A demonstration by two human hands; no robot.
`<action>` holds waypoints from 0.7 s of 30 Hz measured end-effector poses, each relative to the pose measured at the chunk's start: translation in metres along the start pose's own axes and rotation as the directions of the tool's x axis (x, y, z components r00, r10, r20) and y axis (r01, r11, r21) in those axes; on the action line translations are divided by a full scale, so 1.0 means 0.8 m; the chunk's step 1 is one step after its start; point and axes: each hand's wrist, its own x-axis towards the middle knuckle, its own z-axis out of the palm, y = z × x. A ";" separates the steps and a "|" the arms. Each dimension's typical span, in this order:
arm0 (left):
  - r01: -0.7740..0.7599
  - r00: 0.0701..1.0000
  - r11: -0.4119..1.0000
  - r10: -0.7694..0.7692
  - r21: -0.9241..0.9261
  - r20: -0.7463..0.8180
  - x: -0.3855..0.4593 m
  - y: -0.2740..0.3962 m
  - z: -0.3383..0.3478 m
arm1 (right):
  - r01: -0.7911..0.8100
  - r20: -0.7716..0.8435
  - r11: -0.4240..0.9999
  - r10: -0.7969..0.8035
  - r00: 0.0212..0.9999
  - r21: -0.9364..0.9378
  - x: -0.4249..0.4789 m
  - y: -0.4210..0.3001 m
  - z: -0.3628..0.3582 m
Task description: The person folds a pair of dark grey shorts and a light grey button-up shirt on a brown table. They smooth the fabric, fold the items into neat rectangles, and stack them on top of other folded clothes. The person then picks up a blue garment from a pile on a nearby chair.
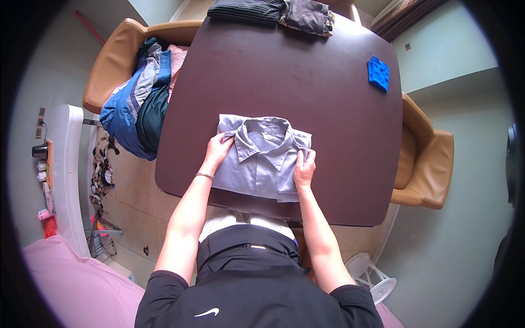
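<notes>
A grey collared shirt (262,172), folded into a rough rectangle, lies at the near edge of a dark brown table (283,82). Its collar faces up and stands spread around the neck opening. My left hand (219,149) pinches the fabric at the shoulder left of the collar, thumb and fingers closed on it. On the other side, my right hand (304,164) grips the shirt near its right shoulder edge. A pocket flap or loose fold shows at the lower right of the shirt, beside my right wrist.
Folded dark garments (262,14) lie at the table's far edge. A folded blue cloth (378,74) rests near the right edge. Heaped clothes (139,98) fill a tan armchair (112,61) at left. Another tan chair (424,164) stands at right, with a white stool (381,287) below it.
</notes>
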 end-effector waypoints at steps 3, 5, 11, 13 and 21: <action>-0.040 0.999 0.989 0.042 -0.142 0.007 -0.002 -0.004 -0.006 | 0.008 0.010 0.994 -0.006 1.000 -0.109 -0.008 -0.007 -0.009; -0.081 0.993 0.995 0.075 -0.059 -0.086 -0.008 -0.007 -0.010 | 0.001 0.014 0.981 0.001 1.000 -0.195 -0.006 -0.010 -0.018; -0.399 0.890 0.829 0.453 0.391 -0.053 -0.016 0.078 0.005 | 0.338 0.230 0.941 -0.329 0.916 -0.001 0.008 -0.078 -0.014; -0.578 0.791 0.613 0.582 0.539 0.188 -0.008 0.105 0.013 | 0.400 0.311 0.915 -0.365 0.878 -0.056 0.014 -0.090 0.002; -0.854 0.510 0.098 0.351 0.511 0.785 0.040 0.117 0.013 | 0.662 0.381 0.749 -0.613 0.692 0.002 -0.008 -0.114 0.042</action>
